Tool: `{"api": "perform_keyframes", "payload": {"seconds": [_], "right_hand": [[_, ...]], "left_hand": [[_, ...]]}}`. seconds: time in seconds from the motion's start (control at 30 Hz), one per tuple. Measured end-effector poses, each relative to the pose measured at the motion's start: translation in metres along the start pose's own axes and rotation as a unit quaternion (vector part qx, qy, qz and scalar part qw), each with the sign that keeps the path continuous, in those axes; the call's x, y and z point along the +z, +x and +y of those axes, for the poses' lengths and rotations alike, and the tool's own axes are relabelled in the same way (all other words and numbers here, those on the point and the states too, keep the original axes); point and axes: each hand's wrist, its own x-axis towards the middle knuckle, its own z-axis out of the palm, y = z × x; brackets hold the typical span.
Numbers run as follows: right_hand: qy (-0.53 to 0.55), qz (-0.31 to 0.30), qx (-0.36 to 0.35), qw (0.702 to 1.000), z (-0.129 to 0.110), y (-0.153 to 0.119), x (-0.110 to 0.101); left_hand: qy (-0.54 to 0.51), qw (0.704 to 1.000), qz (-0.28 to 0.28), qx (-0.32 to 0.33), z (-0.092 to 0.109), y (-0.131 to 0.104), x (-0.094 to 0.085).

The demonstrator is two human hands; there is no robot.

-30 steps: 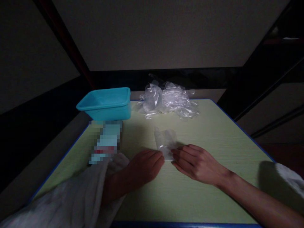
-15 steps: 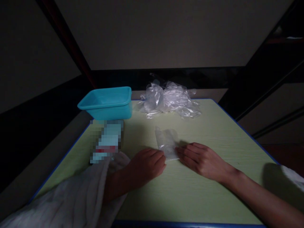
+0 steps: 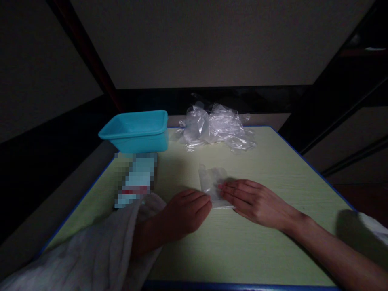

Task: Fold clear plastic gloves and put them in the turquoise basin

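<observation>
A small clear plastic bag (image 3: 213,180) lies flat on the table in front of me, its upper left corner sticking up. My left hand (image 3: 189,212) is closed, thumb and curled fingers pinching the bag's lower left edge. From the right, my right hand (image 3: 253,200) rests palm down with straight fingers, the fingertips lying on the right part of the bag. The bag's right side is hidden under those fingers.
A turquoise plastic basket (image 3: 139,141) stands at the table's back left. Behind the bag sits a pile of crumpled clear plastic bags (image 3: 220,127). A blurred-out flat object (image 3: 138,176) lies left of my hands on the blue-edged table (image 3: 273,258).
My right hand's fingers have slid left, further over the bag. The bag has shifted slightly towards me. My left hand stays almost in place.
</observation>
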Motion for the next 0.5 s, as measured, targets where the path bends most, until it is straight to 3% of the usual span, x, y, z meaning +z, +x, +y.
{"api": "perform_keyframes", "payload": {"seconds": [0.2, 0.5], "right_hand": [[0.05, -0.046, -0.002, 0.998, 0.0029, -0.0023, 0.0031], [0.046, -0.041, -0.005, 0.998, 0.0019, -0.0038, 0.0047]], "left_hand": [[-0.04, 0.999, 0.031, -0.014, 0.0014, 0.001, 0.0007], [-0.087, 0.991, 0.021, -0.098, 0.0, 0.0035, 0.0009]]}}
